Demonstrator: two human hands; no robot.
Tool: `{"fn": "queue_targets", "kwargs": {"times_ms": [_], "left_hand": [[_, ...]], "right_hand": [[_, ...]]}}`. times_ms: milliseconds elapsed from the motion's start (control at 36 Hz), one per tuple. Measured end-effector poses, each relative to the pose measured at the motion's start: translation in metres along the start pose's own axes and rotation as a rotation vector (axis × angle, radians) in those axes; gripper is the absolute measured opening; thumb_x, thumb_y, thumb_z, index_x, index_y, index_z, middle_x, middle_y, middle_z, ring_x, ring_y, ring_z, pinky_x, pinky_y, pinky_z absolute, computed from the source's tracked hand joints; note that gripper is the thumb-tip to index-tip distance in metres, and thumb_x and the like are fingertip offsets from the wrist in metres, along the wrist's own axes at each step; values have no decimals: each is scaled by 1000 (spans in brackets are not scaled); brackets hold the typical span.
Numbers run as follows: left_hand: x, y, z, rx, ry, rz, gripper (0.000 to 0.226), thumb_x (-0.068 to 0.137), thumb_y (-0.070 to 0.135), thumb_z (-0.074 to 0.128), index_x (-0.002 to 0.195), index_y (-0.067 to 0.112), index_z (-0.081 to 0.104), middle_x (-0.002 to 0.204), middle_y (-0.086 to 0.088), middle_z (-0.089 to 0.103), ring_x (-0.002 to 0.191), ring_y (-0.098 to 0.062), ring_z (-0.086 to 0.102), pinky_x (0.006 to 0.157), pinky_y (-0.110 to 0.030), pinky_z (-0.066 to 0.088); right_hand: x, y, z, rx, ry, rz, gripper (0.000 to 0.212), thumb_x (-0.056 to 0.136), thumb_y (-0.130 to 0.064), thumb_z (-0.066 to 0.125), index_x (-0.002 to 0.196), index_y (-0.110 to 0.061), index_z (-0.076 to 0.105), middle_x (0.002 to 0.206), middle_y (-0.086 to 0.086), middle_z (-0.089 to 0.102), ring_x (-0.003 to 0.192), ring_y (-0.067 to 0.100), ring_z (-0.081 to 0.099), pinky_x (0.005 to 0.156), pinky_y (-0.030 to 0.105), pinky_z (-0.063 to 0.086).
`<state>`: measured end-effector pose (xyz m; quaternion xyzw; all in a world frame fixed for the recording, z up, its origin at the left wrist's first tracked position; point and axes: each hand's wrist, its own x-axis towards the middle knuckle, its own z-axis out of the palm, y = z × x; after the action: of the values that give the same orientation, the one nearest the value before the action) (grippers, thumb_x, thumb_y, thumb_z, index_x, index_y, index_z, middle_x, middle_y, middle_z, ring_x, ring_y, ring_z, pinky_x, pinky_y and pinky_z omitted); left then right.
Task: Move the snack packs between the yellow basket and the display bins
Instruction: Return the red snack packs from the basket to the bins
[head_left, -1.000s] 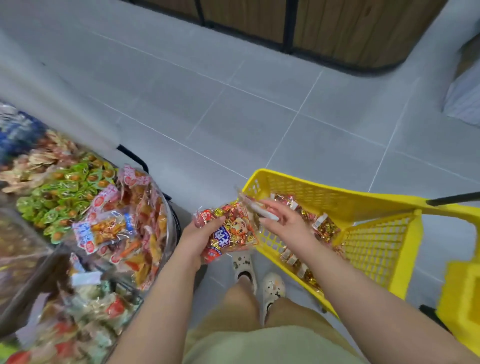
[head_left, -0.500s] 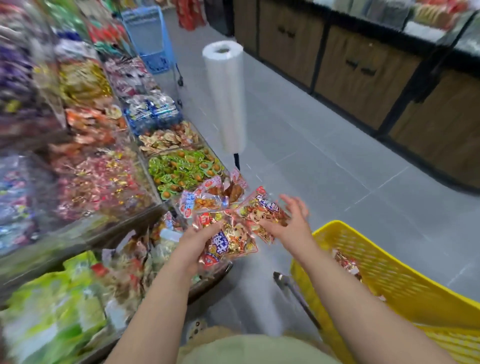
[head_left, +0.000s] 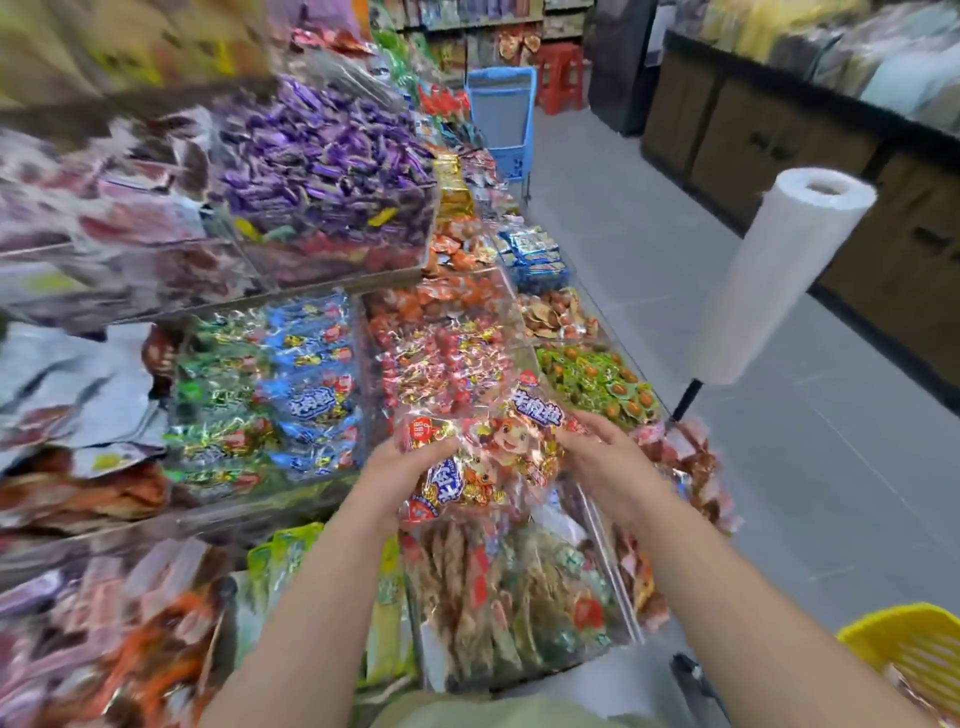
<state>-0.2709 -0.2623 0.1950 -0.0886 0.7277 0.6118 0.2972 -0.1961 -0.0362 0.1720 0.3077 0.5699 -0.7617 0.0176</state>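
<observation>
On the head camera, my left hand (head_left: 410, 467) grips the left edge of the red snack packs (head_left: 485, 454), fingers curled round the wrapping. My right hand (head_left: 605, 457) pinches their right edge. The packs hang between my fingers, over the clear display bins (head_left: 362, 353). The red-candy bin lies just beyond my fingertips. The yellow basket (head_left: 893, 621) sits low, well to the right of my right fingers.

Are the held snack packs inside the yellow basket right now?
No, the left hand and right hand hold the snack packs up over the display bins, while the yellow basket sits apart at lower right.
</observation>
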Motion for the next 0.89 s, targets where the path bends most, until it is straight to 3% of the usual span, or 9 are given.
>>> {"fn": "queue_targets", "kwargs": {"times_ms": [56, 139, 278, 361, 444, 583, 667, 750, 889], "left_hand": [[6, 9, -22, -33, 24, 8, 112, 23, 64, 88, 122, 23, 59, 118, -10, 67, 106, -32, 63, 94, -54, 49], [20, 23, -52, -49, 73, 49, 121, 30, 62, 84, 137, 21, 48, 130, -13, 59, 117, -37, 57, 99, -57, 45], [40, 46, -83, -63, 149, 64, 116, 35, 58, 82, 137, 15, 47, 130, -15, 59, 114, -38, 59, 96, -57, 47], [51, 56, -94, -36, 220, 61, 92, 49, 53, 84, 128, 16, 54, 119, -13, 65, 105, -36, 64, 92, -55, 51], [64, 64, -101, 21, 297, 75, 40, 65, 41, 85, 93, 24, 63, 90, 4, 71, 91, -27, 67, 88, -52, 53], [79, 80, -114, 14, 244, 61, 112, 44, 60, 81, 141, 18, 45, 131, -8, 60, 116, -32, 59, 97, -53, 48], [85, 86, -117, -1, 227, 31, 121, 34, 65, 80, 140, 18, 46, 134, -8, 57, 117, -34, 57, 97, -55, 47], [92, 86, -119, -5, 227, -4, 125, 28, 69, 80, 137, 17, 48, 132, -9, 59, 116, -35, 58, 97, -58, 46], [97, 84, -117, -18, 223, -16, 134, 20, 75, 80, 138, 20, 46, 133, -10, 58, 117, -36, 58, 97, -57, 46]], "right_hand": [[11, -10, 22, 117, -43, 41, 43, 82, -6, 68, 123, -7, 53, 99, 8, 69, 75, 16, 69, 59, 22, 56], [31, -29, 52, 158, -59, 74, 51, 85, -15, 66, 131, -1, 47, 119, 12, 61, 105, 31, 61, 78, 30, 55], [74, -66, 81, 322, -53, 52, 38, 83, -16, 67, 118, -9, 53, 100, 9, 64, 84, 21, 61, 85, 40, 47], [102, -87, 98, 342, -50, -49, 25, 87, -5, 61, 110, -13, 54, 91, 6, 69, 78, 15, 66, 80, 32, 54], [127, -103, 117, 197, -24, -127, 22, 86, 0, 62, 104, -13, 58, 89, 5, 67, 74, 14, 67, 66, 25, 55], [176, -108, 152, -269, -7, -222, 20, 86, -12, 67, 100, -23, 58, 108, 6, 60, 95, 21, 60, 82, 37, 51], [203, -101, 173, -283, -66, -211, 29, 86, -9, 67, 111, -18, 56, 117, -1, 56, 103, 15, 55, 93, 34, 45], [224, -90, 188, -243, -104, -195, 25, 86, -7, 66, 101, -25, 57, 109, -8, 56, 92, 3, 54, 82, 26, 41], [244, -73, 195, -230, -81, -235, 23, 87, -9, 65, 94, -29, 56, 98, -11, 59, 90, 10, 56, 65, 18, 41]]}}
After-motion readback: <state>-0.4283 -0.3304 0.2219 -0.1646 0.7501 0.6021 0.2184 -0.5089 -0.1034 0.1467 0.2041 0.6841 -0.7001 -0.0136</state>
